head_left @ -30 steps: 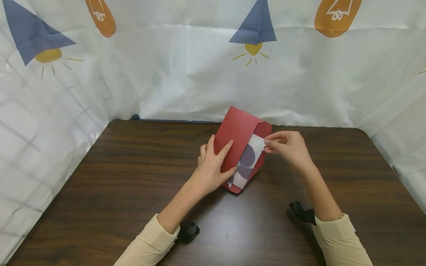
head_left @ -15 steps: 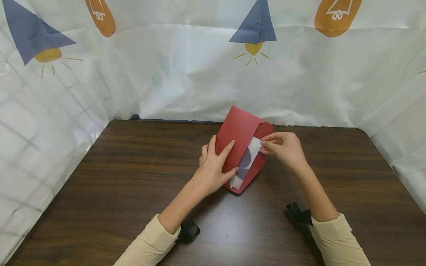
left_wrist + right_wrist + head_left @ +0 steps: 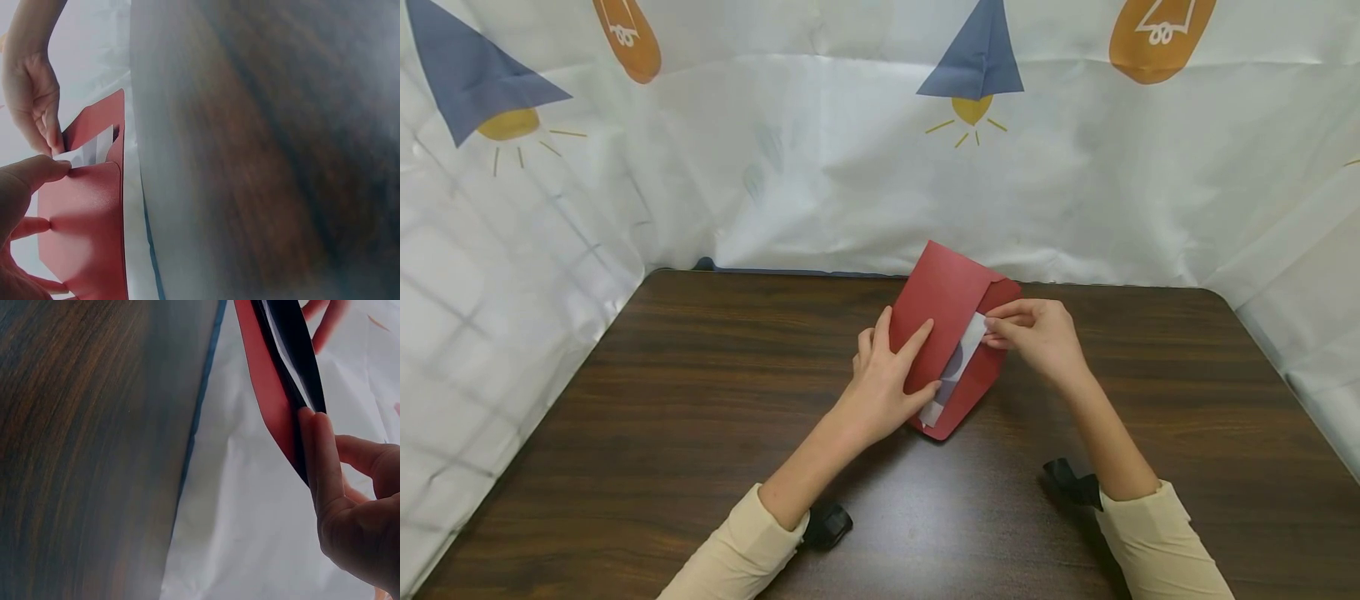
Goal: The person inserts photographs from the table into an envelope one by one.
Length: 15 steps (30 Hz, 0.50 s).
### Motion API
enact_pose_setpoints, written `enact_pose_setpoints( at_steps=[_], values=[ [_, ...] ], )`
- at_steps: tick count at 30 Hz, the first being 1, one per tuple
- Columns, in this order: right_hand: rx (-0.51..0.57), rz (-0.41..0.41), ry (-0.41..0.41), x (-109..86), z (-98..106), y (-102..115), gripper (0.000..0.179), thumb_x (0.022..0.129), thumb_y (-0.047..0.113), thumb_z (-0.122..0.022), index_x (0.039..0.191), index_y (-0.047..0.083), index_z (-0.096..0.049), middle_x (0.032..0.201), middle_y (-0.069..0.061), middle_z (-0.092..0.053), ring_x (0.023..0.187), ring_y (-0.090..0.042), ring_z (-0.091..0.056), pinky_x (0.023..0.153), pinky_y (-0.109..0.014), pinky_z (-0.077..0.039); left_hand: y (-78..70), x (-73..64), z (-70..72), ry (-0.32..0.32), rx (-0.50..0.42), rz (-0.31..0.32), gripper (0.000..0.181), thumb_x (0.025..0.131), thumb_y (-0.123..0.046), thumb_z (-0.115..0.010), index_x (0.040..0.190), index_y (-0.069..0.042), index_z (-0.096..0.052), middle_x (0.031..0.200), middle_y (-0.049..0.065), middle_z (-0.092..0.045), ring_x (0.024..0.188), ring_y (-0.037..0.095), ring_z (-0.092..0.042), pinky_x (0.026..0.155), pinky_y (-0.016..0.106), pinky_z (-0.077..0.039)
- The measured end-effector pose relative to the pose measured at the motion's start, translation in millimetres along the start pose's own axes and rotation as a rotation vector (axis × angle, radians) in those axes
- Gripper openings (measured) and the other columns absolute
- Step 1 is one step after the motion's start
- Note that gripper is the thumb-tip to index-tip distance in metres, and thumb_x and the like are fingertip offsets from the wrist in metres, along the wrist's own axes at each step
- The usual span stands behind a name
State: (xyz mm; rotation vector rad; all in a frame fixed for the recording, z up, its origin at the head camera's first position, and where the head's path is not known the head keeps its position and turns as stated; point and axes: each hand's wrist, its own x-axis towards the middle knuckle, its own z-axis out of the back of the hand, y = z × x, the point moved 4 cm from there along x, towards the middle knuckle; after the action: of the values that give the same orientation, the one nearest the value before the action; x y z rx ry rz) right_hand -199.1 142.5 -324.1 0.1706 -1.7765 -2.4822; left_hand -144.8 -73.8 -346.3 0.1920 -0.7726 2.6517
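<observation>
A red envelope [image 3: 943, 308] stands tilted over the table with its flap side toward the right. My left hand [image 3: 880, 383] holds it, with thumb and fingers spread across its front in the head view. A white paper with purple shapes [image 3: 958, 358] pokes out of the envelope's mouth, the rest hidden inside. My right hand [image 3: 1037, 333] pinches the paper's outer edge between thumb and fingers. From the right wrist view, the envelope [image 3: 272, 394] appears edge-on, its mouth parted around the pale paper. The left wrist view has the left thumb [image 3: 37, 172] near that mouth.
The dark wood-grain table [image 3: 700, 400] spreads under both arms. Behind it hangs a white curtain [image 3: 820, 167] printed with lamps and bulbs. A black wrist device [image 3: 826, 527] sits at the left cuff, another black wrist device [image 3: 1071, 482] at the right.
The right hand has moved left, and the paper has slid deeper into the envelope, so less of it shows. The envelope and left hand have shifted slightly right.
</observation>
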Motion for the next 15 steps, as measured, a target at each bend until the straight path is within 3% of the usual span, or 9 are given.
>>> enact_pose_setpoints(
  at_steps=[15],
  values=[
    [0.048,0.005,-0.002,-0.1,-4.9,-1.3,0.031,0.103,0.004,-0.066,0.124,-0.019,-0.065,0.112,-0.03,-0.074,0.077,-0.003,-0.075,0.078,-0.025,-0.062,-2.1,-1.1,-2.3,-0.008,0.011,-0.028,0.076,0.092,-0.028,-0.083,0.159,-0.014,-0.049,0.166,0.033,-0.02,0.137,0.052,-0.035,0.098,0.064,-0.048]
  ],
)
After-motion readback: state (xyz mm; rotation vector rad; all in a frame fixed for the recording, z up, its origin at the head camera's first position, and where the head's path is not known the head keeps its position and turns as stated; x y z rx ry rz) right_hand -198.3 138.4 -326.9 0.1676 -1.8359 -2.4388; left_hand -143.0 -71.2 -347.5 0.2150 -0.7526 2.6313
